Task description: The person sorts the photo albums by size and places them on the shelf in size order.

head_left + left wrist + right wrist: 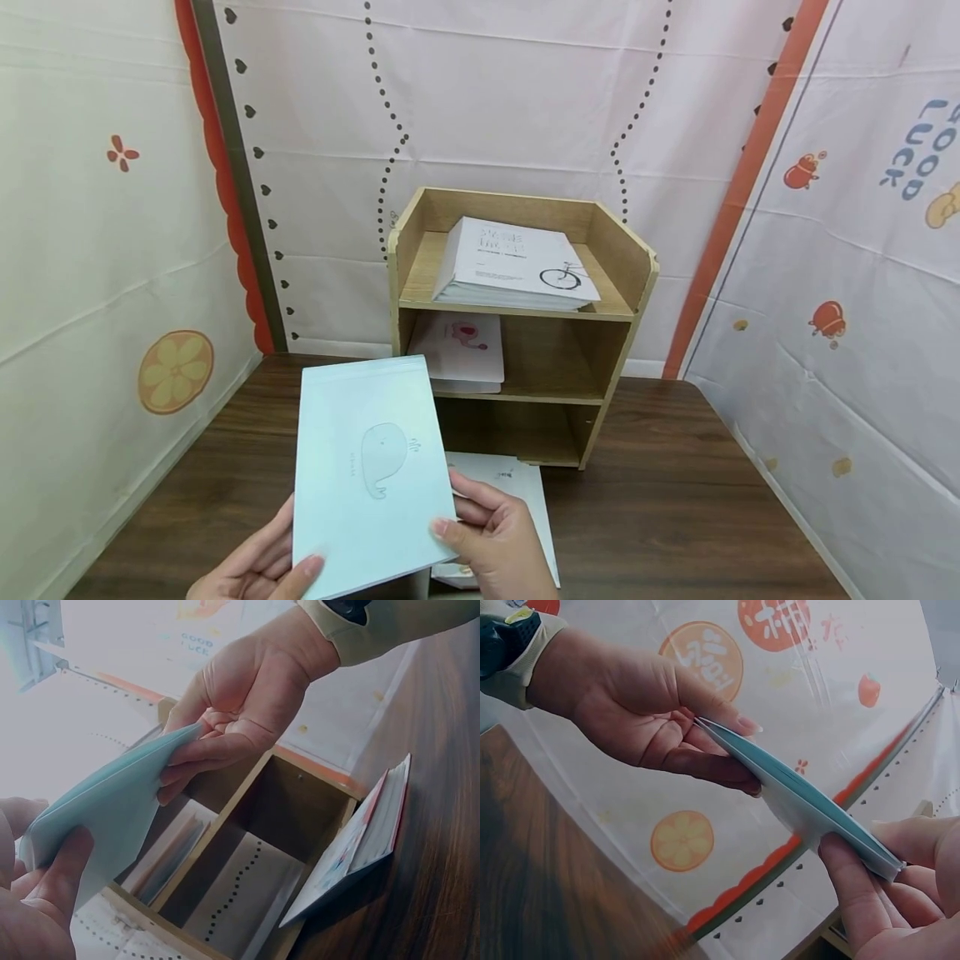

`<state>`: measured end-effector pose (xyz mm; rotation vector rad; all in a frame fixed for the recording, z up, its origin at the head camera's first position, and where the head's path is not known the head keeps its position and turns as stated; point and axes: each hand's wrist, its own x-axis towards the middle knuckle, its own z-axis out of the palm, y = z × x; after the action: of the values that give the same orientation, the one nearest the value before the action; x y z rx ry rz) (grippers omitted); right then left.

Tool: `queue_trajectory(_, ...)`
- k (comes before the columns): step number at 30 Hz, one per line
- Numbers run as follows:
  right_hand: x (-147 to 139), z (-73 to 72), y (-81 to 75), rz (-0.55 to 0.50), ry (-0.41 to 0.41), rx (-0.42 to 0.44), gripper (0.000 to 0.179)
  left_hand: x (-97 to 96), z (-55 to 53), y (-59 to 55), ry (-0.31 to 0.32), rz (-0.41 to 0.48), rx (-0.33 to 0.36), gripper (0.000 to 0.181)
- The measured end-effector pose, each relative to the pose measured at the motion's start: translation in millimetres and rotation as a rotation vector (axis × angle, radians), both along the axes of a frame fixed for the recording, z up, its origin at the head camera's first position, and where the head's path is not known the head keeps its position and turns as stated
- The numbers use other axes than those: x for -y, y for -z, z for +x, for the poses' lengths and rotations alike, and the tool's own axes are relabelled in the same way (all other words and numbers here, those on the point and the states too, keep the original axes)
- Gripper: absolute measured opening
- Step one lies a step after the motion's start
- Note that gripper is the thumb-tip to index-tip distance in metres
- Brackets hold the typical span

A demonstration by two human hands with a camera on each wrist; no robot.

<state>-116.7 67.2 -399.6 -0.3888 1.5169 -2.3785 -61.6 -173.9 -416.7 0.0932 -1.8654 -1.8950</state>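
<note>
Both hands hold a thin light-blue notebook (352,467) with a whale drawn on its cover, tilted above the table in front of the shelf. My left hand (258,562) grips its lower left corner, thumb on the cover and fingers beneath. At the lower right edge, my right hand (498,533) pinches it with the thumb on top. The right wrist view shows the notebook (802,795) nearly edge-on between the two hands. Behind it on the table lies a white booklet (536,508), partly hidden by the notebook and the right hand.
A three-level wooden shelf (618,358) stands at the back of the table (675,500). A thick white stack with a bicycle picture (517,262) lies on its top level. A pink notebook with an elephant (465,350) lies on the middle level. Printed cloth (510,100) hangs around.
</note>
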Motion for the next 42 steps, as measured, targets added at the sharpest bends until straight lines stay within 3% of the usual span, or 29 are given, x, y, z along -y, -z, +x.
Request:
queue_trajectory(5, -3.4, 0.3, 1.9, 0.009, 0.019, -0.003, 0.071, -6.7, -4.8, -4.6, -0.043, 0.024, 0.041, 0.064)
queue_trajectory(16, -14.9, 1.2, 4.5, 0.024, 0.052, -0.01, 0.071, -14.9, -12.2, -4.4, -0.002, 0.081, 0.008, 0.062)
queue_trajectory(22, -23.2, 1.1, 3.3, 0.029, 0.058, 0.005, 0.073, -18.0, -16.6, -3.6, 0.059, 0.094, -0.055, 0.059)
queue_trajectory(28, -30.4, 1.9, 2.1, 0.072, 0.077, 0.032, 0.072, -20.4, -20.5, -5.4, 0.106, 0.069, -0.038, 0.059)
queue_trajectory(33, -33.3, 1.2, 2.4, 0.049, 0.095, 0.022, 0.074, -22.9, -23.3, -5.7, 0.139, 0.063, -0.04, 0.059)
queue_trajectory(42, -42.5, 1.4, 2.3, 0.044, 0.13, 0.005, 0.075, -24.8, -29.4, -3.5, 0.271, 0.035, -0.149, 0.055)
